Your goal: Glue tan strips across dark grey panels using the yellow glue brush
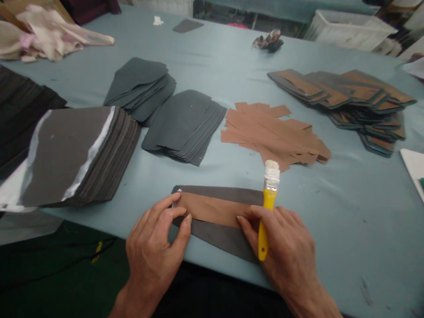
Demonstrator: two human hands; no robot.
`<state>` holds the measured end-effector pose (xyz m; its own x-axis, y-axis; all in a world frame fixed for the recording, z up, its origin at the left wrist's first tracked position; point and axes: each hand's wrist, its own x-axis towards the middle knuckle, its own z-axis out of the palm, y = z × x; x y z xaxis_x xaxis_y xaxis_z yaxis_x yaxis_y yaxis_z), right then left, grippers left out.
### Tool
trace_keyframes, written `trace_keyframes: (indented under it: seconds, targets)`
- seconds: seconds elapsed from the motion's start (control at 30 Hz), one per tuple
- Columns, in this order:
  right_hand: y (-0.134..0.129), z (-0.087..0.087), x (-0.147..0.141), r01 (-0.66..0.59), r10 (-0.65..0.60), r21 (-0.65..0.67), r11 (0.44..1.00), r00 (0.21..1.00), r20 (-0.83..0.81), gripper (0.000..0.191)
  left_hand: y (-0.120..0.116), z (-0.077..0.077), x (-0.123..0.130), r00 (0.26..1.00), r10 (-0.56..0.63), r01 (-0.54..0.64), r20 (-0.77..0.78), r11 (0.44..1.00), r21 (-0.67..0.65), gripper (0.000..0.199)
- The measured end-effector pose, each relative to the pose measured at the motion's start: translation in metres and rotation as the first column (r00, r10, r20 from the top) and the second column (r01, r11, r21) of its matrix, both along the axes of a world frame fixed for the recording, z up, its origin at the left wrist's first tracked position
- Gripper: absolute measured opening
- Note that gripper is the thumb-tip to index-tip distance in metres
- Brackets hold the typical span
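A brown strip (pixel 212 209) lies lengthwise on a dark grey piece (pixel 225 237) near the table's front edge. At the strip's left end is my left hand (pixel 157 243), its fingertips resting on the strip and the dark piece, with thumb and fingers apart. My right hand (pixel 285 247) pinches the strip's right end between thumb and index finger. A yellow brush (pixel 269 198) is also held in that hand, bristles up and coated in white. The right end of the dark piece is partly hidden behind the hand.
A dark stack (pixel 69 150) with white-smeared edges stands at left. Beyond the strip are grey stacks (pixel 185 123) and loose brown strips (pixel 268 132). Dark pieces with brown strips (pixel 344 92) are piled at back right. Cloth (pixel 49 33) and a white crate (pixel 351 31) lie farther off.
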<state>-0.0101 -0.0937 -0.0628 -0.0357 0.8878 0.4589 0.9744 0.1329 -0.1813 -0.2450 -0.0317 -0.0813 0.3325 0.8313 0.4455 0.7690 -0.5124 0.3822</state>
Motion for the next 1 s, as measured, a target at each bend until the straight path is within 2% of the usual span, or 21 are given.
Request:
trace_keyframes:
  seconds: [0.3,0.5,0.77,0.83,0.9,1.0]
  targets:
    - [-0.015,-0.002,0.019,0.039,-0.040,0.024,0.999,0.999,0.025,0.016,-0.002,0.001,0.004,0.999,0.042,-0.042,0.013,0.999,-0.019,0.004]
    - [-0.026,-0.006,0.034,0.111,-0.113,0.047,0.993,0.992,0.051,0.024,-0.001,0.002,0.004,0.999,0.046,-0.046,0.005,0.999,-0.011,0.003]
    - [-0.039,-0.004,0.046,0.221,-0.223,0.056,0.974,0.974,0.027,0.020,0.000,0.002,0.004,0.999,0.042,-0.042,-0.011,0.999,-0.005,0.002]
    - [-0.038,0.001,0.039,0.182,-0.181,0.067,0.981,0.983,-0.020,0.014,0.000,0.003,0.004,0.999,0.040,-0.040,-0.015,0.999,-0.009,0.002]
    - [-0.035,0.006,0.029,0.093,-0.086,0.074,0.993,0.991,-0.098,0.007,0.000,0.003,0.003,0.999,0.038,-0.038,-0.015,0.999,-0.016,0.002]
    - [-0.029,0.010,0.014,-0.033,0.045,0.063,0.997,0.979,-0.198,0.010,0.001,0.003,0.004,1.000,0.026,-0.026,-0.015,1.000,-0.013,0.001]
